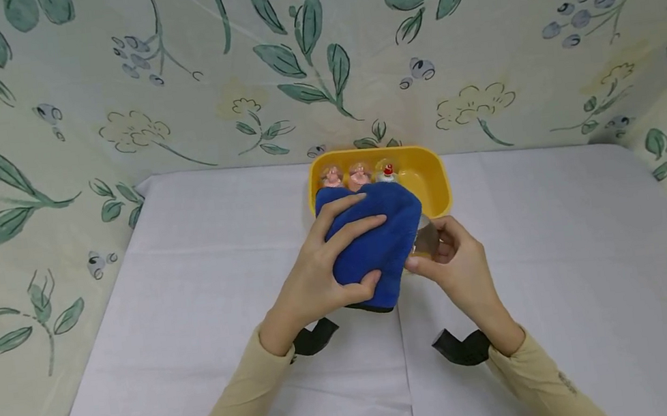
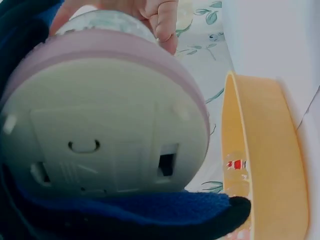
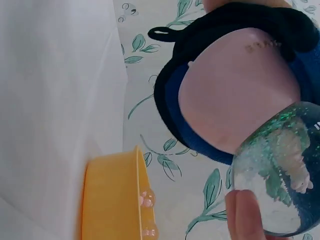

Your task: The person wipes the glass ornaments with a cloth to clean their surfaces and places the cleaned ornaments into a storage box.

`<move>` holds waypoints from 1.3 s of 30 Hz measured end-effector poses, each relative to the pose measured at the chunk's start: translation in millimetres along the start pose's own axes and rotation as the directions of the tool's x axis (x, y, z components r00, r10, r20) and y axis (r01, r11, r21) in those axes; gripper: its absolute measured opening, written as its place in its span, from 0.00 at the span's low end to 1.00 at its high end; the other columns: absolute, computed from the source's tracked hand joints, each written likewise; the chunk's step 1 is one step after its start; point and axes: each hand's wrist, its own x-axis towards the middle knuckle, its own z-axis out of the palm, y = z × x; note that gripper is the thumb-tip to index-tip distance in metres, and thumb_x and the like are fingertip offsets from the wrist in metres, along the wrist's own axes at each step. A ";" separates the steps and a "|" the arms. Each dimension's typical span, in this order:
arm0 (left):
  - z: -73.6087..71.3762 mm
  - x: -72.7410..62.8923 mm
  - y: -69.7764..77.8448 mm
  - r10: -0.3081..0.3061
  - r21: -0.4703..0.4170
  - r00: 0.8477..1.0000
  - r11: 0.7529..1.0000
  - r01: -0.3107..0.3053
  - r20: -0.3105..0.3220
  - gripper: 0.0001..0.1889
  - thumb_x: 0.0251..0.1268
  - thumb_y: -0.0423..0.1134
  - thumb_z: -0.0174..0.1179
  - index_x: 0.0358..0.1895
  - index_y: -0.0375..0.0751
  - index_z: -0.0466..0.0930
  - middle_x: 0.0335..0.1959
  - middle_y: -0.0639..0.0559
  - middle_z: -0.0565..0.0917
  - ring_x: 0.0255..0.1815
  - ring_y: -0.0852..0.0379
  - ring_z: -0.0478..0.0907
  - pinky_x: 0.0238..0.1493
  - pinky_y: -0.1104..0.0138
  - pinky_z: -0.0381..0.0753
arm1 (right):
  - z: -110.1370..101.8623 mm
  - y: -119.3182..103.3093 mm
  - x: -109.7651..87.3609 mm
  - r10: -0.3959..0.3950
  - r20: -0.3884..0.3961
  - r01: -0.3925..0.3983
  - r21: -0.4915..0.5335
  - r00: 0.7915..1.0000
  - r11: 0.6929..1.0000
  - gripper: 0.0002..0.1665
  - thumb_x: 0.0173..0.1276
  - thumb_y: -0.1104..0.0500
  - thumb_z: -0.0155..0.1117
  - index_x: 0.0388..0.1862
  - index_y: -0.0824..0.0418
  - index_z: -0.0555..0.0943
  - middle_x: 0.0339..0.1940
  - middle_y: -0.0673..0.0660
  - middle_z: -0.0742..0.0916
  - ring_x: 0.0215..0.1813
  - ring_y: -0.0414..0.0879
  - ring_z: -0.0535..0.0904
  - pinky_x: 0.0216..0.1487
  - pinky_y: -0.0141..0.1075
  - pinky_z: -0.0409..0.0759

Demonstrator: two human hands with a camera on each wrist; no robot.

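A snow globe with a clear dome (image 3: 280,170) and a pink base (image 3: 235,90) is held up between both hands. Its dome holds a pale figure and green glitter; the left wrist view shows the white underside (image 2: 100,125) with a small hatch and a dark slot. My left hand (image 1: 321,264) grips a blue cloth (image 1: 376,230), edged in black, that wraps the base. From the right, my right hand (image 1: 460,262) holds the dome with thumb and fingers. In the head view the cloth hides most of the globe.
Just behind the hands, a yellow tray (image 1: 441,185) stands on the white-covered table (image 1: 560,244). Along its left and middle sit small clear-domed ornaments (image 1: 359,175), two pink and one white and red. A curtain with leaf print (image 1: 317,66) hangs at the back.
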 end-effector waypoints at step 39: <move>26.6 -4.0 -1.0 -0.036 0.015 0.975 0.999 0.041 -0.217 0.33 0.49 0.38 0.69 0.62 0.43 0.70 0.70 0.44 0.58 0.69 0.46 0.56 0.63 0.53 0.69 | 11.0 -0.3 -0.2 -0.101 -0.147 0.118 0.115 0.984 0.986 0.32 0.52 0.72 0.70 0.54 0.71 0.65 0.43 0.58 0.80 0.26 0.43 0.82 0.28 0.30 0.82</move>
